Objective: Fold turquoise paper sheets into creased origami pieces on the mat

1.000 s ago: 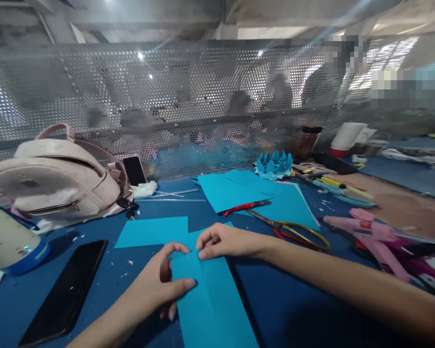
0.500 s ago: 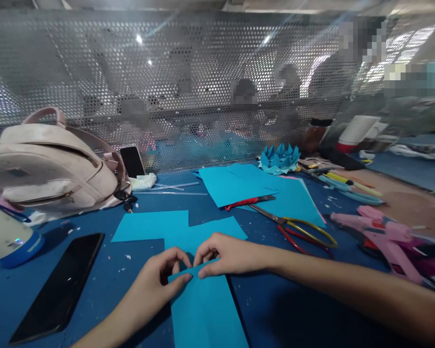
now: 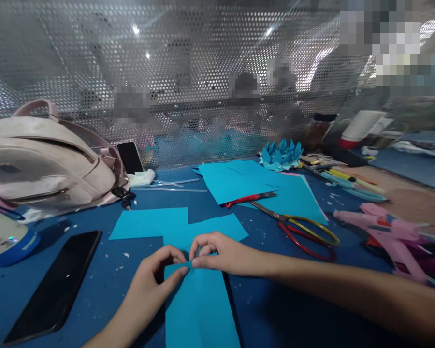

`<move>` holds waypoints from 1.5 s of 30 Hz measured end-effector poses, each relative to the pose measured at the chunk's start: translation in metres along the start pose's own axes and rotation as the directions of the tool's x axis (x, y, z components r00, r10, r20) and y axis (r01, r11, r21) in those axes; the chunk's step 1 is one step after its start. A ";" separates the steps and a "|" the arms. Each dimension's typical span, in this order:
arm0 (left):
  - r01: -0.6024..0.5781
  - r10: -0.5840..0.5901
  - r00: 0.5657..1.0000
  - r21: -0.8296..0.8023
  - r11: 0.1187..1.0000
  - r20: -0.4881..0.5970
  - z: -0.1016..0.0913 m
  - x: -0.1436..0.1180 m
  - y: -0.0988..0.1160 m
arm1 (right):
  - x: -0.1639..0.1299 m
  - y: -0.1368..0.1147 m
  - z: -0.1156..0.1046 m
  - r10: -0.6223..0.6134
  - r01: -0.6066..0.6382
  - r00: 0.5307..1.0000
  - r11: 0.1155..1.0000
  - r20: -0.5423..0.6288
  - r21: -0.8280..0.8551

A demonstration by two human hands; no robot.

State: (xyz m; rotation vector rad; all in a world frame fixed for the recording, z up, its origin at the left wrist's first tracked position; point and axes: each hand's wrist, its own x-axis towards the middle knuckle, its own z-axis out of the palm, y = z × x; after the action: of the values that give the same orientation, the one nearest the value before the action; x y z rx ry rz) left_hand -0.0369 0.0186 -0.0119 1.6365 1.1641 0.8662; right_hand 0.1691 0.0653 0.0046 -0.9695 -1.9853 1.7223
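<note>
Your left hand (image 3: 155,275) and right hand (image 3: 221,252), close together, pinch the blue paper strip's (image 3: 199,309) far edge near the bench's near edge; next, crease it squarely.

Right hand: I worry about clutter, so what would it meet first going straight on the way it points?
Probably the left hand, whose fingers nearly meet the right hand over the blue paper strip.
</note>
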 end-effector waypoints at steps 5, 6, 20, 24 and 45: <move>0.025 -0.024 0.998 0.019 0.999 -0.054 0.001 0.001 0.000 | 0.000 0.001 0.005 0.019 -0.017 0.998 0.999 -0.055 0.039; 0.028 -0.027 0.998 0.014 1.000 -0.060 0.002 0.001 0.000 | 0.000 0.002 0.006 0.010 -0.007 0.998 0.998 -0.057 0.055; 0.043 -0.046 0.993 -0.037 0.998 -0.112 0.006 -0.001 0.001 | -0.001 0.004 0.013 -0.095 0.108 0.992 0.978 -0.081 0.179; 0.087 -0.089 0.993 -0.033 0.996 -0.073 0.003 0.000 0.006 | -0.001 0.006 0.014 -0.117 0.133 0.989 0.974 -0.093 0.183; 0.089 -0.091 0.996 -0.090 0.992 -0.022 0.000 0.004 0.012 | -0.001 0.008 0.015 -0.119 0.136 0.988 0.972 -0.097 0.191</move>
State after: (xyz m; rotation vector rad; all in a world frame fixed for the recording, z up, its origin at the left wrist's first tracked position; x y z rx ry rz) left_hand -0.0321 0.0203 -0.0002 1.4937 1.1914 0.8710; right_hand 0.1618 0.0541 -0.0057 -0.8146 -1.7450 1.7384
